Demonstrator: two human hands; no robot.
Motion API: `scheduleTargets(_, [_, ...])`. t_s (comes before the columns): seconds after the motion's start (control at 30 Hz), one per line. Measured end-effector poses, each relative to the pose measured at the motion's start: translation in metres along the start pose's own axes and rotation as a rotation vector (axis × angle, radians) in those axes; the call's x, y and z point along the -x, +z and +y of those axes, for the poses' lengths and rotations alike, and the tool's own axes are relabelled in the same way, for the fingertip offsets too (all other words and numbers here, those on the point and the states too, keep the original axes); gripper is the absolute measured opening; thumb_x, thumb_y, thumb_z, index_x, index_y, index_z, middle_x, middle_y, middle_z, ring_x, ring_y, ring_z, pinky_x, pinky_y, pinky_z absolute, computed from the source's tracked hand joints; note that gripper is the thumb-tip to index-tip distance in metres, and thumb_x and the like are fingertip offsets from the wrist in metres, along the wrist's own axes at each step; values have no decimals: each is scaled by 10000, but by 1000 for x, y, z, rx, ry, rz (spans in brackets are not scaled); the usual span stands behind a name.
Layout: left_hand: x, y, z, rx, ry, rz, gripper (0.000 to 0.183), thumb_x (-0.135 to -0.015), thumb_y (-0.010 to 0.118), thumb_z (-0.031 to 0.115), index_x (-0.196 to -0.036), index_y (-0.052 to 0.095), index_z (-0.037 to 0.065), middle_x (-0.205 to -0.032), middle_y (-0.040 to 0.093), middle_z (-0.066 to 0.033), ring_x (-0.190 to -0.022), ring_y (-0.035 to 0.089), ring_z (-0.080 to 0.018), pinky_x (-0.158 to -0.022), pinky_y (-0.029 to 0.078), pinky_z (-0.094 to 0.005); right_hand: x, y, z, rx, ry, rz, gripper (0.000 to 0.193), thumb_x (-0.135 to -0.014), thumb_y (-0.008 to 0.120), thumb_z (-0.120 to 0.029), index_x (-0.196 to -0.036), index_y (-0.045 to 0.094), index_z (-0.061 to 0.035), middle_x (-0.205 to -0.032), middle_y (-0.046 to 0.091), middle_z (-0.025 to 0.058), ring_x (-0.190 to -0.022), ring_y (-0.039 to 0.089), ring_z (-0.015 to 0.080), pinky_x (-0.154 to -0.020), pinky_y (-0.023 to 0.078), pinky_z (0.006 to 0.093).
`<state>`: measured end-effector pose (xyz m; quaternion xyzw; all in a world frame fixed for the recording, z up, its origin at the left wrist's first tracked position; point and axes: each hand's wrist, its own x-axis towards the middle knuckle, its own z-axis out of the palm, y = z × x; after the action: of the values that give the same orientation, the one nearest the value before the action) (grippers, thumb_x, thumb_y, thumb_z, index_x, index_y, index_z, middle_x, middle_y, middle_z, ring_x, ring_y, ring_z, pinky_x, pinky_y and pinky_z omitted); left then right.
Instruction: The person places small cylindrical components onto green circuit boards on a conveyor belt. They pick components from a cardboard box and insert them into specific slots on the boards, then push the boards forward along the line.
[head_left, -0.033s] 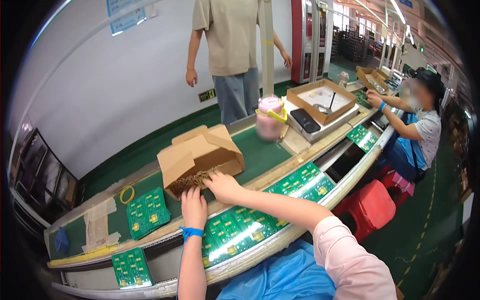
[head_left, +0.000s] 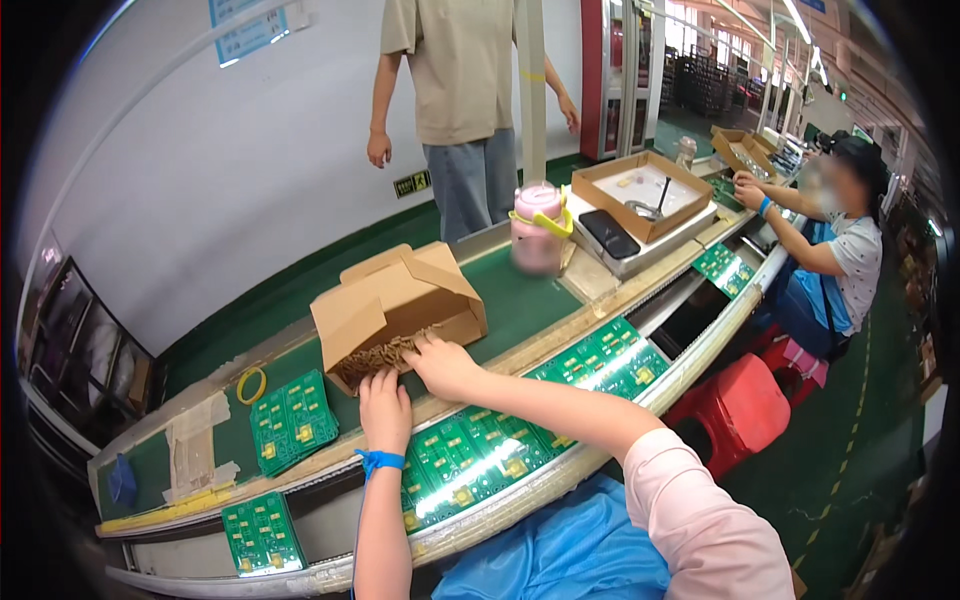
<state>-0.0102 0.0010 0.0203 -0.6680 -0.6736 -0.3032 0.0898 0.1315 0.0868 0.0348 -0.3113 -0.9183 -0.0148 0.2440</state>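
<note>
At the mouth of a cardboard box [head_left: 372, 300], loose brown parts [head_left: 372, 360] are reached by the left hand [head_left: 385, 408] and the right hand [head_left: 447, 366].
Farthest left of what is noted, a yellow ring [head_left: 243, 387] is laid beside a stack of circuit boards [head_left: 292, 424], seemingly piled to save room. Next, the box is set on the table [head_left: 505, 290] with its opening turned toward the hands, probably so that the parts heaped inside can be got at easily. At its lip the left fingers are held nearly straight, slightly apart; just to the right, the right fingers are bent among the parts. Whether any part is gripped by either cannot be told. Nearer and rightward, a row of boards [head_left: 478, 458] is supported along the front rail, apparently lined up for access. Beyond a pink bottle [head_left: 537, 235], a dark-handled tool [head_left: 664, 194] is contained in a shallow tray [head_left: 686, 220].
</note>
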Motion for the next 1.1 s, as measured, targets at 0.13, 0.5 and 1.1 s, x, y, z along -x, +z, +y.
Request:
scheduleTargets(0.13, [10,4,-2,29,-10,56,231,-816,622,43,-1037,680,5,-1140,646,-128,-1105,536,-332,-977,438,-404,1,20,3,90,-60,17,253,-791,582,-120,-1011,635,-6,-1056,607,183,-1075,583,344,-769,560,388])
scheduleTargets(0.5, [0,13,-19,8,36,32,133,-828,597,3,-946,658,2,-902,640,-171,-908,599,-347,-815,468,-431,-1,31,0,73,-56,118,122,-737,619,-158,-760,680,-55,-925,642,104,-910,622,250,-695,526,354])
scheduleTargets(1.1, [1,8,-15,-11,-67,-62,108,-802,602,-47,-908,614,-29,-925,581,-198,-882,569,-376,-784,452,-455,-12,28,-17,262,135,-79,228,-803,620,-203,-927,744,-57,-1049,640,134,-1035,565,279,-788,472,340])
